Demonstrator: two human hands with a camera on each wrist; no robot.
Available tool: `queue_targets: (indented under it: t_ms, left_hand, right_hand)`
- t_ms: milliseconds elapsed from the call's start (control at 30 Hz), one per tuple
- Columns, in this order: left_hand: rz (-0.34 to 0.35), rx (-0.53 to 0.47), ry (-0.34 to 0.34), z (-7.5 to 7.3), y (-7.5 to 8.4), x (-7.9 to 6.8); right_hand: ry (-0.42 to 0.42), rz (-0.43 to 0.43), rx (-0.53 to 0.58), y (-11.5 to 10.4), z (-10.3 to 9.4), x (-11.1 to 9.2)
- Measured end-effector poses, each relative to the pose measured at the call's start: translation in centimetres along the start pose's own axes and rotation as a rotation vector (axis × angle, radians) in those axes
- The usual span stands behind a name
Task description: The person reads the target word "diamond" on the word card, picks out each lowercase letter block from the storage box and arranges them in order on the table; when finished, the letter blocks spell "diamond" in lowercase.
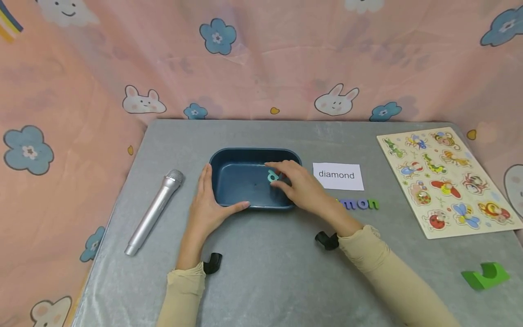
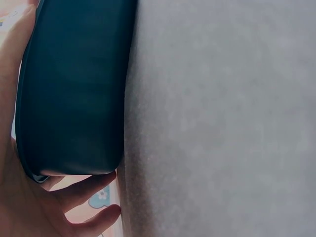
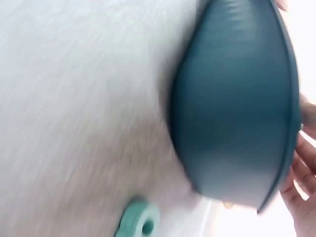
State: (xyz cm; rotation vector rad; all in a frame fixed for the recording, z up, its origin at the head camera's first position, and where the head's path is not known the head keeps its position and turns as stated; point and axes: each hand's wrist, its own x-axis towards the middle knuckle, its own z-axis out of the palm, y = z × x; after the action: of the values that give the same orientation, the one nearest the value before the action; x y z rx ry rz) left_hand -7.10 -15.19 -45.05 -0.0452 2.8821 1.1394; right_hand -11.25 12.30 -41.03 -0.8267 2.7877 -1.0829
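Note:
A dark blue plastic tray sits mid-table. My left hand holds its near left corner, with the fingers along the left side and the thumb at the front rim. In the left wrist view, fingers spread against the outside of the tray. My right hand reaches in over the right rim. Its thumb and fingertips pinch a small teal letter, which looks like a d. Just right of the tray, the letters m, o and n lie in a row, partly covered by my right wrist.
A white card reading "diamond" lies right of the tray. A silver microphone lies left. An insect puzzle board and a green arch block are at the right. Another teal piece shows beside the tray.

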Motion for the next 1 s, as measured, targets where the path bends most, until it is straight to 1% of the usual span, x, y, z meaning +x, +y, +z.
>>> queue_targets:
  t_ms: [200, 233, 333, 400, 533, 633, 767, 800, 933, 1000]
  left_hand:
    - [-0.005, 0.004, 0.005, 0.1, 0.0, -0.1]
    - [-0.003, 0.006, 0.006, 0.1, 0.0, -0.1]
    - [0.004, 0.005, 0.008, 0.1, 0.0, -0.1]
    - [0.002, 0.003, 0.004, 0.1, 0.0, -0.1]
    - [-0.013, 0.002, -0.007, 0.0, 0.2, -0.1]
    - [-0.02, 0.005, -0.012, 0.0, 0.2, -0.1]
    - [-0.02, 0.005, -0.012, -0.1, 0.2, -0.1]
    - [-0.02, 0.005, -0.011, -0.1, 0.2, -0.1]
    - [-0.02, 0.012, -0.011, -0.1, 0.2, 0.0]
    - [-0.021, 0.013, -0.012, -0.1, 0.2, 0.0]
  right_hand:
    - [0.121, -0.043, -0.008, 1.6, -1.8, -2.1]
    - [0.141, -0.039, -0.011, 2.0, -2.2, -2.5]
    - [0.191, -0.011, -0.033, 3.2, -3.5, -3.6]
    - [0.217, 0.025, -0.041, 4.0, -4.5, -4.4]
    - [0.245, 0.094, -0.055, 5.6, -6.6, -5.8]
    - [0.235, 0.129, -0.102, 6.8, -8.2, -7.0]
    - [0.192, 0.177, -0.184, 8.3, -10.1, -8.7]
    - [0.18, 0.201, -0.197, 8.6, -10.5, -9.2]
    - [0.122, 0.281, -0.218, 10.0, -11.7, -10.7]
    - [0.071, 0.327, -0.219, 10.5, -12.2, -11.4]
